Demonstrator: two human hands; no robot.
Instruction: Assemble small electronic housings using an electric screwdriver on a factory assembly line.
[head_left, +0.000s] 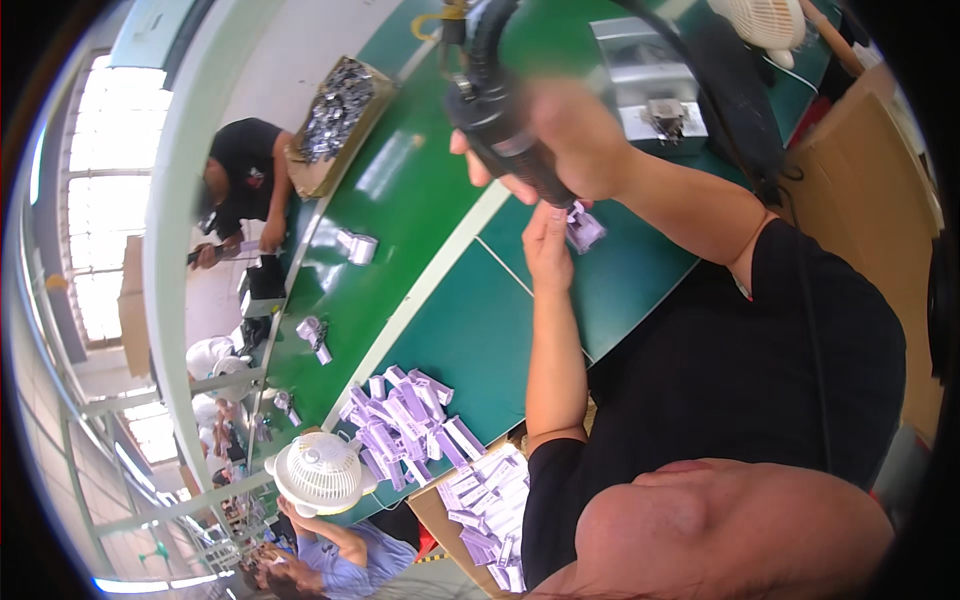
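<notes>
My right hand [575, 140] is wrapped round a black electric screwdriver [495, 125], which hangs from above and points down toward the table. Just under its lower end, my left hand [548, 240] pinches a small light purple plastic housing [586, 230]. The tool's tip is hidden by my fingers, so I cannot tell whether it touches the housing. To the left on the green bench lies a heap of light purple plastic housings [405, 415].
A cardboard box [490, 500] of purple parts stands beside the bench. A green conveyor belt [400, 210] carries spaced-out parts [357, 246]. Beyond it are a carton of metal parts [340, 110] and a co-worker [250, 180]. White fans [318, 472] and a metal device [665, 115] stand around.
</notes>
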